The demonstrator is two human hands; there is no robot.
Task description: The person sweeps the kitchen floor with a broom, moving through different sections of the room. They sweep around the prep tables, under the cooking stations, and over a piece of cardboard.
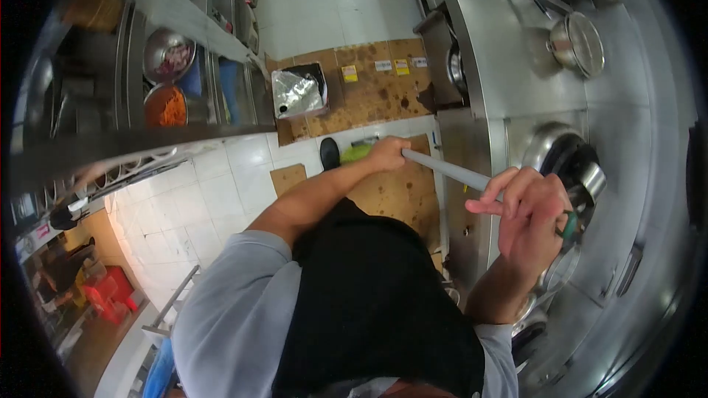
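Note:
A long pale grey pole (448,169) slants between my two hands. My left hand (387,154) is closed around its far end over the floor. At the right, my right hand (527,210) is raised with curled fingers around the nearer part of the pole, its thumb pointing left. A green piece (568,225) shows just past this hand. Behind my left hand, a yellow-green item (357,153) lies on the floor, partly hidden, beside a dark shoe (330,153).
Stained cardboard (369,107) covers part of the tiled floor, with a foil-covered box (299,93) on it. Steel counter (527,59) with pots runs along the right. Shelves at the left hold bowls, one with orange shreds (173,108).

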